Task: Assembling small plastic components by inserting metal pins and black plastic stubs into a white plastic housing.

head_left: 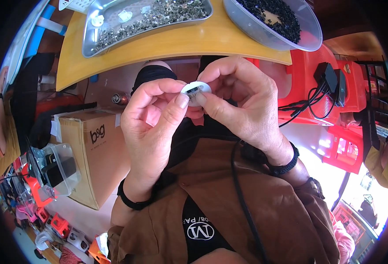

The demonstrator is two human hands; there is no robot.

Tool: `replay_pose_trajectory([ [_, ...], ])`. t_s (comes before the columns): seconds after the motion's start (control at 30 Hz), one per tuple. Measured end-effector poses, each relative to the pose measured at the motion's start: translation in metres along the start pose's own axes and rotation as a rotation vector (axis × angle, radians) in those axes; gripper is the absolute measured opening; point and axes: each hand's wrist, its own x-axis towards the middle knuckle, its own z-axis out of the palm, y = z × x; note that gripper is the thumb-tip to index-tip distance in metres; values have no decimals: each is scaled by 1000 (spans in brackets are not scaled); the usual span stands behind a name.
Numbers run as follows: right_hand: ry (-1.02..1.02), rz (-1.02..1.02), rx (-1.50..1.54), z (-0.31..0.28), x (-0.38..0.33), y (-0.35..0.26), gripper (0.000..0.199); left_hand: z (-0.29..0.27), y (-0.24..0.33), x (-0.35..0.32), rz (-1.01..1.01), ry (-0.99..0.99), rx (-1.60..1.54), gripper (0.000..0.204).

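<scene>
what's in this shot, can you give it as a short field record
left hand: pinches a small white round part by its left edge
right hand: holds the same part from the right
metal tray: on the yellow table, holds small metal pieces
clear bowl: on the table's right end, holds small black pieces
cardboard box: on the floor, to the left
red stools: on the right, cables lying on one

Can't see much of the small white disc (195,90), mostly hidden behind thumbs and fingers of the left hand (152,127) and right hand (240,103). Cut off at the top edge: the metal tray (115,35) and clear bowl (286,42) on the bench (181,44). Too tiny to tell apart, the bits inside both.
</scene>
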Motion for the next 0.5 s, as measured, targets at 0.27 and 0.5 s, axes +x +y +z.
replay_pose_trajectory([
  [0.27, -146, 46, -104, -6, -4, -9, 21, -4, -1, -3, 31, -47, 88, 13],
  [0.5, -169, 89, -32, -2, -8, -11, 19, -6, 4, -6, 0, -20, 139, 10],
])
